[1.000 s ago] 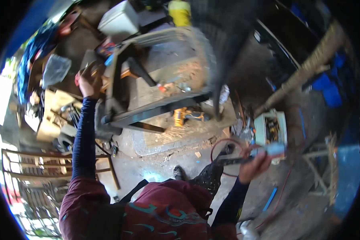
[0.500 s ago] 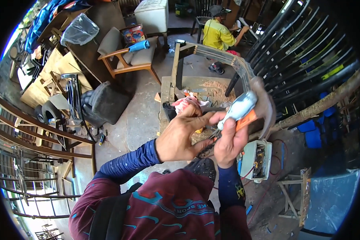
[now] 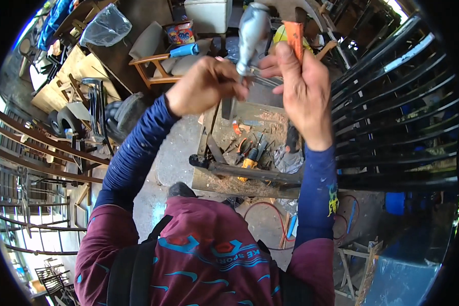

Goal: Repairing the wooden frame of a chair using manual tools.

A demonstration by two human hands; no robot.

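Observation:
My left hand is raised over the workbench, fingers pinched at the narrow lower end of a tool with a pale blue, bulbous handle. The handle is blurred and points up. What lies inside the fist is hidden. Beside it, my right hand grips a flat orange handle, thumb along it; the rest of that tool does not show clearly. Below both hands, a dark wooden bar crosses the workbench. Behind the bar lie a yellow power drill and orange-handled pliers.
Grey cloth lies near my right forearm. Black curved rails crowd the right side. An upholstered chair stands beyond the bench at left. A red hose coils below the bench. A person in yellow is mostly hidden behind my right hand.
Both hands have risen away from my body and moved apart. The pale-handled tool, earlier against the orange handle in my right hand, now stands at my left fingers. The view has shifted.

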